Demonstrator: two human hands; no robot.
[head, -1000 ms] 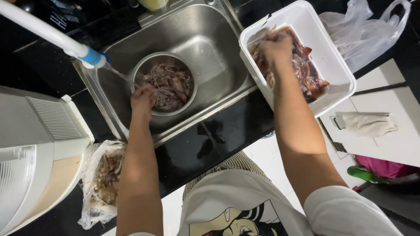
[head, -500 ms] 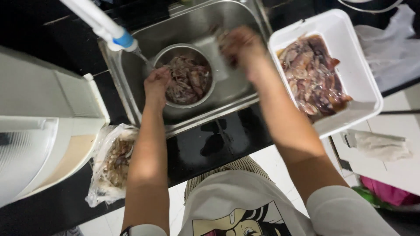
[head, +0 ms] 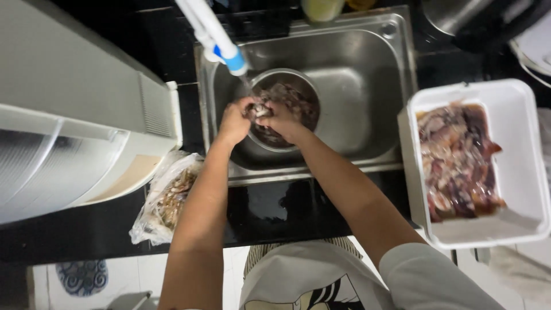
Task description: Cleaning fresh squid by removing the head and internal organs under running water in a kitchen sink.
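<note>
A glossy black kitchen counter point(head: 270, 212) frames a stainless steel sink point(head: 356, 86); inside, at 12 o'clock, the left hand point(head: 234, 121) and right hand point(head: 281, 119) together grip a pale meat scrap point(head: 261, 109) over the round metal bowl point(head: 307, 92), below the white tap point(head: 215, 34); a white rectangular tray of raw meat point(head: 516, 149) sits at 3 o'clock

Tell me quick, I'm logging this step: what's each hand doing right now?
Left hand: curled closed at the rim of the metal bowl; what it grips cannot be told.
Right hand: closed on a piece of meat over the bowl.
</note>
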